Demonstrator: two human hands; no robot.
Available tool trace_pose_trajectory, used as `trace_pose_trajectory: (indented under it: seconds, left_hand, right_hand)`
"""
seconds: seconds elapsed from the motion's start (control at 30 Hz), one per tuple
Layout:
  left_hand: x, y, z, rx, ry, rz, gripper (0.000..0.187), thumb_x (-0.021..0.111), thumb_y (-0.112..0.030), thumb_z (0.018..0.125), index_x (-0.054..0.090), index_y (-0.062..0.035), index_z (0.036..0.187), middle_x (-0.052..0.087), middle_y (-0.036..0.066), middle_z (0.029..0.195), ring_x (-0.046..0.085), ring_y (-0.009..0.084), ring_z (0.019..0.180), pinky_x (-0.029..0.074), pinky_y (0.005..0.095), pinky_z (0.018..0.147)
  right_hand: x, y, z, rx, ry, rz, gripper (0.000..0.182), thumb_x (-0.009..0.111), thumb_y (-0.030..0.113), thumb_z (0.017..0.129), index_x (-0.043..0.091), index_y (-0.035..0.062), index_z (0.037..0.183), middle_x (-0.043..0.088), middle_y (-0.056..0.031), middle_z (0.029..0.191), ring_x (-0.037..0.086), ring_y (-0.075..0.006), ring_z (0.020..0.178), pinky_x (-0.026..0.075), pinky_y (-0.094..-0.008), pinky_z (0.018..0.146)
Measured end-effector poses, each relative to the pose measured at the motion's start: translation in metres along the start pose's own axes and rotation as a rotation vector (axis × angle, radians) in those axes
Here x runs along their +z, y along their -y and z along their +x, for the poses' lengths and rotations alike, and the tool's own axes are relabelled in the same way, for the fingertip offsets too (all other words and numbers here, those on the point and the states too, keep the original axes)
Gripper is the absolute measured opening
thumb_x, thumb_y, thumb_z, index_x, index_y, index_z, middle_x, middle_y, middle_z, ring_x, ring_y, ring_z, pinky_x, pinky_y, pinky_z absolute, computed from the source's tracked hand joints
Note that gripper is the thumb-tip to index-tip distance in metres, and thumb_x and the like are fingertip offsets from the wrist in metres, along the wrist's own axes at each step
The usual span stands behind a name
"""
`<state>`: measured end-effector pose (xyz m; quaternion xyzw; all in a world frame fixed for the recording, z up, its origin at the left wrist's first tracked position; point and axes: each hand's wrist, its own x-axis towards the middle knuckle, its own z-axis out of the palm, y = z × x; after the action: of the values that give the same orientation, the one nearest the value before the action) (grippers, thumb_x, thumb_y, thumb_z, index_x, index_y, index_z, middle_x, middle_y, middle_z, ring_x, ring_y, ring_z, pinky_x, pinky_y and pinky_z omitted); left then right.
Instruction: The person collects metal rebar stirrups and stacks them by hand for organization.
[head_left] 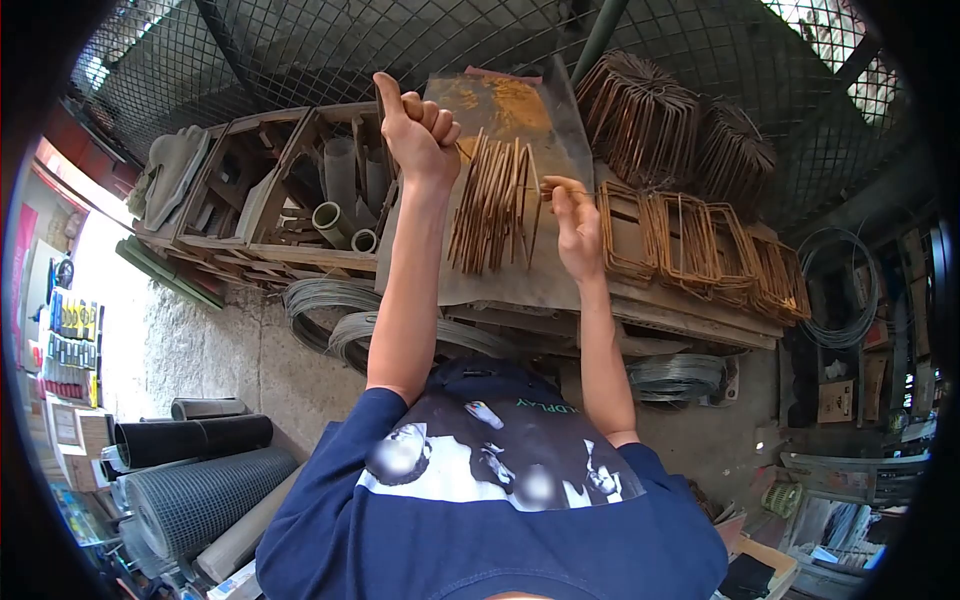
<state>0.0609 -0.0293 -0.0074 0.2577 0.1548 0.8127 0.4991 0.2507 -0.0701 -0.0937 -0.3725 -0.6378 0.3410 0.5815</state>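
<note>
A row of thin rusty metal rods or bent frames (493, 205) stands on the grey-covered bench, between my hands. Just left of its upper end, my left hand (420, 135) is raised with curled fingers and the thumb pointing up; a thin piece shows beside the fist, but what it grips is unclear. My right hand (577, 225) is at the right side of the row, with thumb and fingers brought together near a thin rod or wire. What lies between those fingertips is too small to make out.
Rusty rectangular frames (690, 240) lie along the bench at right, below larger bundles (645, 115). A wooden rack (315, 255) holding tubes stands at left. Wire coils (375, 335) sit under the bench. Mesh rolls (205, 505) lie at lower left. Wire fencing rises behind.
</note>
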Motion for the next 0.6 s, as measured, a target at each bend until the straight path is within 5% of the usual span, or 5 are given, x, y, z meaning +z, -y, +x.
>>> trace_pose_trajectory:
  seconds: [0.13,0.23,0.43,0.6]
  left_hand:
    - [0.001,-0.003,-0.006,-0.023,-0.012,-0.003,0.059,0.04,-0.055,0.092,0.013,-0.0177,0.054,0.008,-0.006,0.049,0.004,0.0079,0.043,0.006,0.0263,0.039]
    - [0.0,-0.006,-0.011,-0.052,-0.002,-0.016,0.059,0.039,-0.055,0.092,0.014,-0.0178,0.054,0.007,-0.007,0.049,0.004,0.0077,0.043,0.006,0.026,0.039]
    - [0.019,-0.01,-0.001,-0.096,0.028,0.087,0.057,0.036,-0.053,0.094,0.015,-0.0183,0.054,0.008,-0.007,0.049,0.005,0.0076,0.043,0.007,0.0261,0.038]
    - [0.001,0.021,0.054,-0.097,0.04,0.222,0.057,0.038,-0.052,0.094,0.019,-0.0175,0.053,0.012,-0.006,0.05,0.01,0.0086,0.043,0.01,0.0274,0.041]
  right_hand:
    - [-0.003,0.021,0.001,0.055,0.053,-0.001,0.028,0.045,0.027,0.097,0.059,0.0024,0.1,0.051,0.0,0.079,0.043,-0.0065,0.07,0.037,-0.0211,0.064]
    - [0.001,0.032,0.004,-0.023,0.025,0.19,0.025,0.044,0.02,0.097,0.061,0.0021,0.096,0.05,0.0008,0.076,0.042,-0.0065,0.067,0.036,-0.0213,0.061]
    - [0.0,0.053,0.049,-0.261,0.139,0.006,0.019,0.048,0.013,0.095,0.062,0.0015,0.09,0.051,0.0016,0.074,0.043,-0.0064,0.063,0.036,-0.0211,0.056]
    - [-0.003,0.006,0.102,0.074,0.108,0.19,0.021,0.05,0.015,0.094,0.062,-0.0004,0.087,0.057,-0.0007,0.072,0.049,-0.0071,0.061,0.037,-0.021,0.054]
